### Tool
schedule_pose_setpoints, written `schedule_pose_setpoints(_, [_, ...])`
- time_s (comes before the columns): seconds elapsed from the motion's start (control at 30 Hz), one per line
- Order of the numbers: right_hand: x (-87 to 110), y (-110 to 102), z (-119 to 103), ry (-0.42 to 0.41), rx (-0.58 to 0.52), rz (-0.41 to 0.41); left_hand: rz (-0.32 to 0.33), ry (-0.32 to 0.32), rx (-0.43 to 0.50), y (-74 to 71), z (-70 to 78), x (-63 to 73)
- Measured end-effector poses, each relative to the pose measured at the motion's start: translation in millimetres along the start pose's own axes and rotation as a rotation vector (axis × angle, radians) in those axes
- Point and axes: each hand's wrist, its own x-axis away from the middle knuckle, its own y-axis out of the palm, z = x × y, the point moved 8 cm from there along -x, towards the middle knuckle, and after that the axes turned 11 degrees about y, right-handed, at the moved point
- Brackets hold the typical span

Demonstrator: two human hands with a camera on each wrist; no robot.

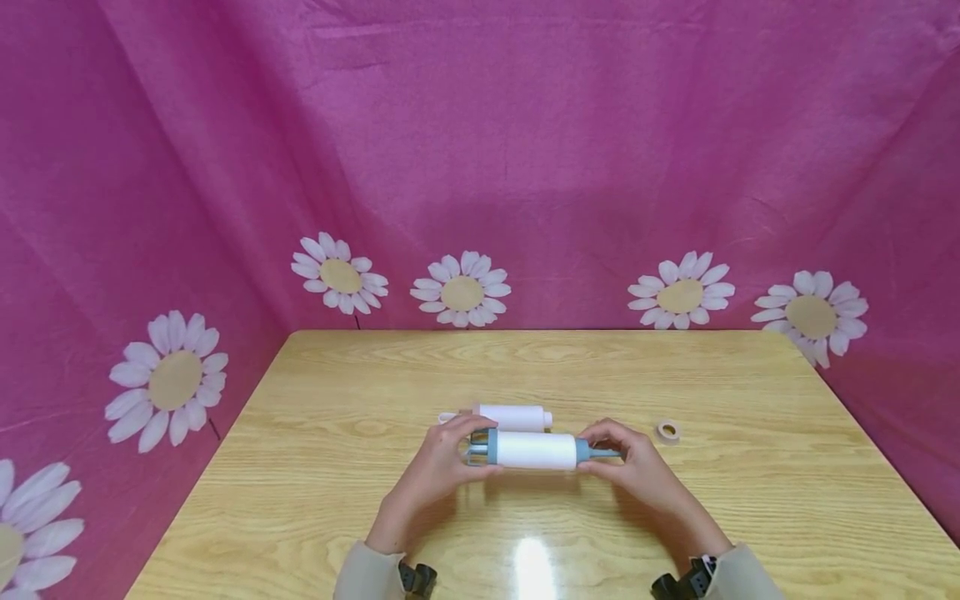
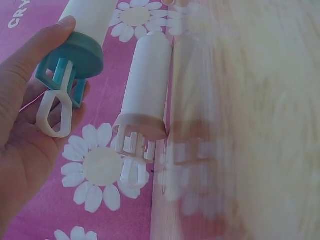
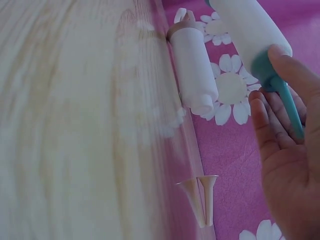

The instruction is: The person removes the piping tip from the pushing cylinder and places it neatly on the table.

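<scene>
A white pastry syringe with teal ends lies level between my two hands. With thumb and fingers my left hand grips the teal collar at its handle end, where a pale loop handle sticks out. My right hand holds the other end between thumb and fingers, around the teal cap. A slim teal nozzle runs from that cap past the right palm. Just behind lies a second white syringe with a beige-pink collar, partly covered by the left hand in the head view.
A small beige nozzle stands on the wooden table, to the right of the second syringe and beyond my right hand. Pink cloth printed with daisies hangs behind the table and along its sides.
</scene>
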Motion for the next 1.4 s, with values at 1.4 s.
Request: schedule_pose_setpoints(1.4, [2.5,0.2,-9.0,-0.088,-0.026,0.047,0.014,-0.02,0.034,-5.1,-6.3,2.4])
